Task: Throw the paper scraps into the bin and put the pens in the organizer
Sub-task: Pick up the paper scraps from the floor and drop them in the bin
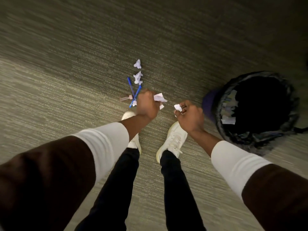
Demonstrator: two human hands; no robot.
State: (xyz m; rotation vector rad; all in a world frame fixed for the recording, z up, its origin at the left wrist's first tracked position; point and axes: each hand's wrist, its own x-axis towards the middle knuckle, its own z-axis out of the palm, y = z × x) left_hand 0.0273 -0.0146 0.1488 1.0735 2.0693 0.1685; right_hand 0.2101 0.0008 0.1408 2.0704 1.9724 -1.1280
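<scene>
I look straight down at a carpeted floor. My left hand [147, 104] is closed around a crumpled white paper scrap [159, 97]. My right hand [190, 115] pinches a smaller paper scrap [178, 107]. Beyond my left hand two blue pens [132, 90] lie crossed on the carpet, with a pinkish pen [125, 98] beside them. More paper scraps [138, 78] and one farther scrap [137, 64] lie past the pens. The bin [216, 104], lined with a black bag, stands to the right of my right hand and holds paper pieces.
My two white shoes [173, 139] stand on the carpet below my hands, with dark trouser legs. Grey-green carpet [66, 64] stretches all around. No organizer is in view.
</scene>
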